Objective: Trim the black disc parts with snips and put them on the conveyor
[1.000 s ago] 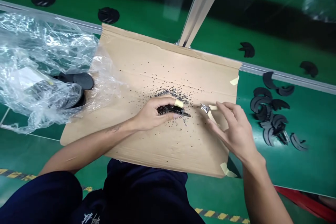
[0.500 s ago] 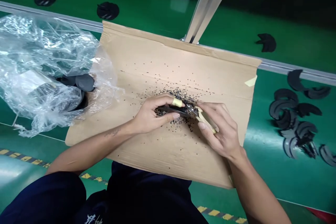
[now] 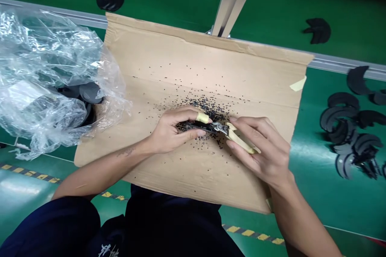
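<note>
My left hand (image 3: 171, 130) pinches a flat black plastic part (image 3: 196, 125) edge-on over a sheet of cardboard (image 3: 193, 68); a yellow cot covers its index fingertip. My right hand (image 3: 259, 148) is closed round a small cutting tool (image 3: 232, 134) with a cream handle and a metal tip, and that tip touches the end of the black part. Several black trimmings (image 3: 208, 108) lie scattered on the cardboard around both hands.
A crumpled clear plastic bag (image 3: 45, 76) with black parts inside lies at the left. A heap of black curved parts (image 3: 352, 124) sits at the right on the green surface (image 3: 316, 176). More black parts lie beyond a metal rail (image 3: 346, 66). A metal post (image 3: 232, 0) rises behind the cardboard.
My right hand came in from the right with the tool and closed on it, bringing the metal tip against the black part. The left hand stayed put. The view shifted slightly.
</note>
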The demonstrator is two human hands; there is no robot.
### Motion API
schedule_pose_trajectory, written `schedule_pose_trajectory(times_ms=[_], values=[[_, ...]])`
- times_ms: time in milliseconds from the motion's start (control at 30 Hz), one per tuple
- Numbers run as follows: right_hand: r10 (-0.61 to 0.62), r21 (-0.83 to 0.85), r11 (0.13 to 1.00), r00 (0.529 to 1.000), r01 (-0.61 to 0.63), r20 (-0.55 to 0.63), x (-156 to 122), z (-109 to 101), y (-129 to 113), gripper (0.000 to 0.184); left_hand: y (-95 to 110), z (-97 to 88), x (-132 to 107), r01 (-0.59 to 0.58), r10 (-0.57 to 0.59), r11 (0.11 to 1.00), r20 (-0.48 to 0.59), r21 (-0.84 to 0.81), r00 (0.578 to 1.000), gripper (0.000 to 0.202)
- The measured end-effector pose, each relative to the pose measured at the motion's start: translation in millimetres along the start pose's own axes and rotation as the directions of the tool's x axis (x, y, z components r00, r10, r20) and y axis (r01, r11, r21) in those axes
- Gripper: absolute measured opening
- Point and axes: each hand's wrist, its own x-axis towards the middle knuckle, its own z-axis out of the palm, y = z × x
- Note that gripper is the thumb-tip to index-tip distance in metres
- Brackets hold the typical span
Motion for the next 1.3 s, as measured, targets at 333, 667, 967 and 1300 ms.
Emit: schedule_pose_trajectory(times_ms=[333,667,967,1300], values=[[-0.087,-0.142,0.986,0.996,0.087,0.003,-2,-5,-2,0.056,-1,3.8,0,-0.025,0.025,1.0,-0.012,0.004,1.0,0.023],[-0.075,-0.347,0.934,0.997,0.078,0.022,3,1,3,0.043,4,3.3,-2,-0.082,0.07,0.962,0.055,0.261,0.996,0.02],[0.255,0.039,0.967,0.964,-0.253,-0.074,2,3,-6,0.038,7,0.1,0,-0.063,0.071,0.967,-0.022,0.247,0.997,0.022],[0.015,0.173,0.985,0.991,0.008,-0.133,-2,13,-21,0.036,10,2.5,-5,-0.244,0.198,0.917,0.171,0.315,0.965,0.026]])
